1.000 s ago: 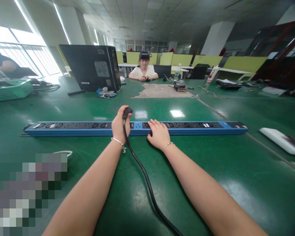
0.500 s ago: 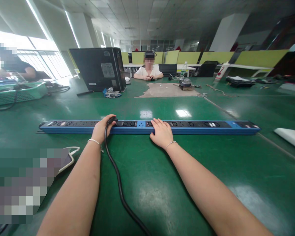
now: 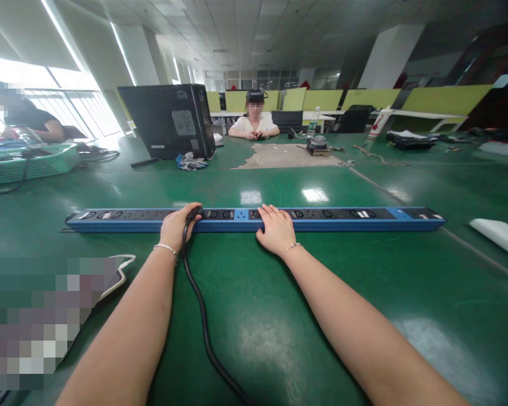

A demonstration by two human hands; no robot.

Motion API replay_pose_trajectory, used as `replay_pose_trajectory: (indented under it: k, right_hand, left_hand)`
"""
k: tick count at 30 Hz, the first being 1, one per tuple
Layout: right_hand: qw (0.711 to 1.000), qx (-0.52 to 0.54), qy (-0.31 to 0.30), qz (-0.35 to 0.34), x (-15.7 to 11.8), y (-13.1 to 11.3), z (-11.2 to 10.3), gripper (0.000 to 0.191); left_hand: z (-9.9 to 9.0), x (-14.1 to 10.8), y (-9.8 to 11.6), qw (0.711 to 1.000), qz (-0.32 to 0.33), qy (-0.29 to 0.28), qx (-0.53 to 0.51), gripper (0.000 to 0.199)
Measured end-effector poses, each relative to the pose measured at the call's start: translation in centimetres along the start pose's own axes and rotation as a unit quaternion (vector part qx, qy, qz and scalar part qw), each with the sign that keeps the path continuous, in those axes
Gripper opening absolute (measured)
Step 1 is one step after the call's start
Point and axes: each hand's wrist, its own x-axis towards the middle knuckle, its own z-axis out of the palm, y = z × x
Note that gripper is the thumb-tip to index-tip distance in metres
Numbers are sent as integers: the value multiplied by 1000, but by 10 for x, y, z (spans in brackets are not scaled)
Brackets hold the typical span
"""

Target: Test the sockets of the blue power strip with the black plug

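Observation:
A long blue and black power strip (image 3: pixel 338 224) lies crosswise on the green table (image 3: pixel 322 338), its sockets facing up. My left hand (image 3: pixel 178 226) is closed around a black plug (image 3: pixel 195 213) at the strip, left of its middle. The black cable (image 3: pixel 201 304) hangs from that plug and runs over the table towards me. My right hand (image 3: pixel 276 228) lies on the strip right of the light blue socket (image 3: pixel 241 214), with its fingers spread over the top face. Whether the plug is seated in a socket is hidden by my left fingers.
Beyond the strip stand a black computer case (image 3: pixel 165 121), gloves (image 3: pixel 190 162) and a bottle (image 3: pixel 313 121). A person (image 3: pixel 254 121) sits opposite. A green basket (image 3: pixel 46 160) is at the left, near another person (image 3: pixel 34 121). A white object (image 3: pixel 497 239) lies at the right.
The plug and my left fingers sit slightly lower against the strip. My right hand stays on the strip. The whole view has shifted a little.

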Motion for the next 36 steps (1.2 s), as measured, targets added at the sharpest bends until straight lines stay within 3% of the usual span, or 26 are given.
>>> replay_pose_trajectory:
  k: [9,16,21,24,26,28,31,36]
  right_hand:
    - [999,15,-32,-8,4,9,-9,62]
    - [997,-36,-39,52,0,32,-15,63]
    - [998,-48,-1,47,-3,32,-11,61]
    - [998,-51,20,35,-5,30,-10,61]
    - [998,-50,28,34,-6,30,-9,60]
    - [998,-45,32,36,-6,30,-9,59]
    - [998,-38,36,38,-6,30,-8,59]
    - [998,-32,40,36,-6,29,-7,59]
  left_hand:
    - [-6,-7,9,999,-5,11,46,38]
    - [-3,-10,14,999,-32,14,28,37]
    - [2,-11,8,999,-18,21,24,35]
    - [-1,-8,11,996,-48,74,-16,37]
    - [-5,-4,23,988,-69,127,-52,41]
    - [-5,0,42,988,-37,132,-74,41]
    - [3,5,77,996,21,47,-67,36]
    - [19,9,107,998,-10,-16,-65,37]
